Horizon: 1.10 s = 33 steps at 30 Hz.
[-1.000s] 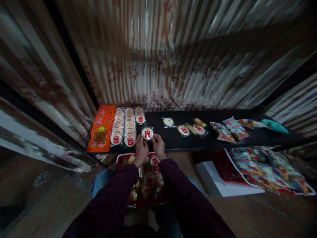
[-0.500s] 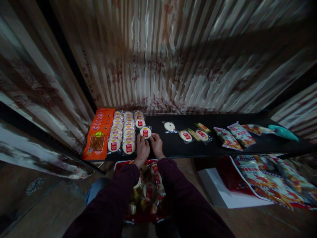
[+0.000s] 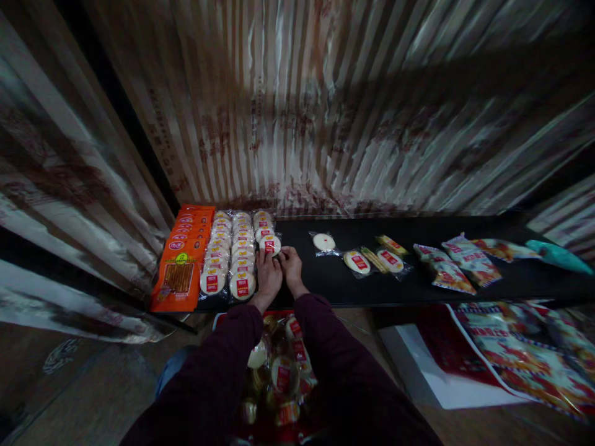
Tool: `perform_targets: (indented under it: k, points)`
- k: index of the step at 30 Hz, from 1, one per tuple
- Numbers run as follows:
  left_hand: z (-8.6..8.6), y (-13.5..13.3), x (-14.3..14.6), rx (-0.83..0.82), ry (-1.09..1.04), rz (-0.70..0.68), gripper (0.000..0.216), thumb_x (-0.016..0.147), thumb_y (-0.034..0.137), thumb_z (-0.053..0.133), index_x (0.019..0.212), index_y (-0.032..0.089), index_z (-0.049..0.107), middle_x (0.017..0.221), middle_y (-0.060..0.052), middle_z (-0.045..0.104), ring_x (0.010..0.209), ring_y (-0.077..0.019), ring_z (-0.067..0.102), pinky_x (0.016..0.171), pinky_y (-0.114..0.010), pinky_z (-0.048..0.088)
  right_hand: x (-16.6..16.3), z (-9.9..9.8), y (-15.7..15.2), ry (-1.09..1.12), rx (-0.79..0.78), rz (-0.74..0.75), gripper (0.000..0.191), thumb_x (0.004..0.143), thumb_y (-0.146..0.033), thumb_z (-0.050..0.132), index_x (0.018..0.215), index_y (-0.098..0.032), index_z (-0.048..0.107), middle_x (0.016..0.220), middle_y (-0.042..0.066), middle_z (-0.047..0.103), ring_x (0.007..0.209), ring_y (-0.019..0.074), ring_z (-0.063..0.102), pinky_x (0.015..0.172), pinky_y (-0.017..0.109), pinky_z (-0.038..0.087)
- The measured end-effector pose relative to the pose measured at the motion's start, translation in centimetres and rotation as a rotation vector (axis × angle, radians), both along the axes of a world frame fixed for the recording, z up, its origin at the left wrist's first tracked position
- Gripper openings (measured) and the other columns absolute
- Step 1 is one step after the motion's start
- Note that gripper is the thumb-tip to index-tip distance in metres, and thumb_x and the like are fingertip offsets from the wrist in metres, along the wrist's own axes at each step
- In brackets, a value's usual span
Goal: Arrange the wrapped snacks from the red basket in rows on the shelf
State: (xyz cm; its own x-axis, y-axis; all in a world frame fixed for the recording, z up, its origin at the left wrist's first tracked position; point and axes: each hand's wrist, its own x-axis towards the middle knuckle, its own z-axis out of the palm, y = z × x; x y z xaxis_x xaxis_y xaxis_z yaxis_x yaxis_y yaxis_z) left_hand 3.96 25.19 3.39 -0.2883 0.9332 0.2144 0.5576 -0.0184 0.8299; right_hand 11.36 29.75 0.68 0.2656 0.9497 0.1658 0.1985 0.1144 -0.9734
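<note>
A round white rice cracker in a clear wrapper with a red label [image 3: 270, 245] lies at the near end of the third, shorter row of crackers [image 3: 263, 221]. My left hand [image 3: 268, 277] has its fingers closed on the near edge of this packet. At the packet's right corner, the fingertips of my right hand [image 3: 292, 269] pinch the wrapper. Two longer rows of overlapping crackers, the middle row [image 3: 242, 254] and the left row [image 3: 214, 251], stand left of my hands. Beside them is a row of overlapping orange snack bags [image 3: 179, 266].
Loose crackers [image 3: 324, 241] and small stick packets [image 3: 374, 260] lie right on the black shelf [image 3: 320, 285]. Farther right are snack bags [image 3: 445, 269] and a teal packet [image 3: 560, 255]. Below my arms sits a red basket of packets [image 3: 279, 371]; a white box [image 3: 446, 371] stands lower right.
The cracker packet in my hands has moved slightly left and away, onto the end of the third row. Both hands moved with it. The whole view has shifted a little.
</note>
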Motion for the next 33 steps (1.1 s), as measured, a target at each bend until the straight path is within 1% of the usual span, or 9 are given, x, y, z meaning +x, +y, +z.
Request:
perform_targets:
  k: [5, 9, 12, 15, 17, 21, 26, 30, 33]
  points:
    - [0.0, 0.6, -0.1, -0.003, 0.124, 0.017, 0.037, 0.085, 0.016, 0.038, 0.116, 0.010, 0.057, 0.139, -0.016, 0.049, 0.138, -0.0273, 0.033, 0.117, -0.049, 0.023, -0.2, -0.1, 0.6, -0.061, -0.006, 0.016, 0.016, 0.074, -0.032, 0.055, 0.084, -0.020, 0.055, 0.082, 0.003, 0.066, 0.076, 0.0157, 0.061, 0.076, 0.029, 0.049]
    - [0.1, 0.9, -0.2, -0.007, 0.154, 0.029, 0.034, 0.085, 0.015, 0.039, 0.113, 0.012, 0.058, 0.138, -0.015, 0.049, 0.138, -0.0268, 0.034, 0.117, -0.048, 0.023, -0.4, 0.2, 0.8, -0.084, -0.013, 0.030, 0.015, 0.074, -0.030, 0.054, 0.085, -0.020, 0.056, 0.084, 0.003, 0.067, 0.077, 0.0160, 0.062, 0.077, 0.030, 0.049]
    - [0.3, 1.0, -0.3, -0.021, 0.161, 0.029, 0.036, 0.085, 0.015, 0.039, 0.115, 0.010, 0.057, 0.139, -0.017, 0.048, 0.138, -0.0276, 0.033, 0.116, -0.048, 0.024, -0.5, 0.7, 0.8, -0.132, -0.019, 0.049, 0.014, 0.076, -0.027, 0.052, 0.086, -0.019, 0.057, 0.085, 0.003, 0.067, 0.077, 0.0161, 0.062, 0.077, 0.029, 0.049]
    - [0.4, 1.2, -0.3, -0.028, 0.159, 0.018, 0.036, 0.085, 0.014, 0.039, 0.115, 0.008, 0.058, 0.140, -0.018, 0.046, 0.138, -0.0279, 0.033, 0.117, -0.048, 0.024, -0.5, 1.3, 0.8, -0.238, -0.001, 0.058, 0.015, 0.077, -0.025, 0.050, 0.087, -0.019, 0.059, 0.087, 0.004, 0.067, 0.079, 0.0171, 0.062, 0.080, 0.031, 0.049]
    - [0.3, 1.3, -0.3, -0.027, 0.152, 0.014, 0.036, 0.085, 0.013, 0.039, 0.114, 0.008, 0.058, 0.140, -0.019, 0.047, 0.138, -0.0280, 0.033, 0.117, -0.049, 0.024, -0.5, 1.6, 0.9, -0.334, 0.007, 0.033, 0.014, 0.077, -0.023, 0.050, 0.086, -0.019, 0.060, 0.088, 0.006, 0.066, 0.082, 0.0186, 0.061, 0.082, 0.032, 0.048]
    - [0.0, 1.7, -0.3, -0.035, 0.121, 0.015, 0.039, 0.085, 0.014, 0.038, 0.119, 0.007, 0.057, 0.141, -0.020, 0.046, 0.141, -0.0281, 0.029, 0.117, -0.049, 0.023, -0.6, 1.7, 1.2, -0.448, -0.005, 0.004, 0.015, 0.076, -0.019, 0.050, 0.086, -0.018, 0.062, 0.089, 0.007, 0.064, 0.083, 0.0198, 0.059, 0.082, 0.033, 0.048]
    - [-0.6, 2.1, -0.3, -0.007, 0.108, 0.013, 0.041, 0.086, 0.013, 0.037, 0.122, 0.009, 0.055, 0.143, -0.017, 0.046, 0.143, -0.0267, 0.025, 0.118, -0.051, 0.019, -0.6, 1.3, 1.5, -0.462, -0.001, -0.012, 0.017, 0.076, -0.018, 0.052, 0.088, -0.019, 0.063, 0.091, 0.007, 0.062, 0.081, 0.0198, 0.058, 0.080, 0.034, 0.049]
    - [-1.0, 2.1, -0.4, 0.001, 0.103, -0.010, 0.044, 0.086, 0.014, 0.036, 0.125, 0.006, 0.053, 0.143, -0.019, 0.045, 0.142, -0.0279, 0.026, 0.118, -0.052, 0.020, -0.5, 0.7, 1.5, -0.414, 0.015, -0.018, 0.019, 0.075, -0.016, 0.053, 0.090, -0.018, 0.063, 0.094, 0.009, 0.061, 0.081, 0.0193, 0.059, 0.082, 0.034, 0.050]
    - [-1.1, 1.9, -0.4, -0.011, 0.091, -0.008, 0.046, 0.084, 0.011, 0.036, 0.127, 0.005, 0.051, 0.146, -0.020, 0.042, 0.144, -0.0285, 0.022, 0.118, -0.051, 0.021, -0.5, 0.4, 1.4, -0.376, 0.042, -0.036, 0.021, 0.074, -0.015, 0.054, 0.093, -0.016, 0.063, 0.098, 0.010, 0.060, 0.083, 0.0193, 0.060, 0.083, 0.035, 0.051]
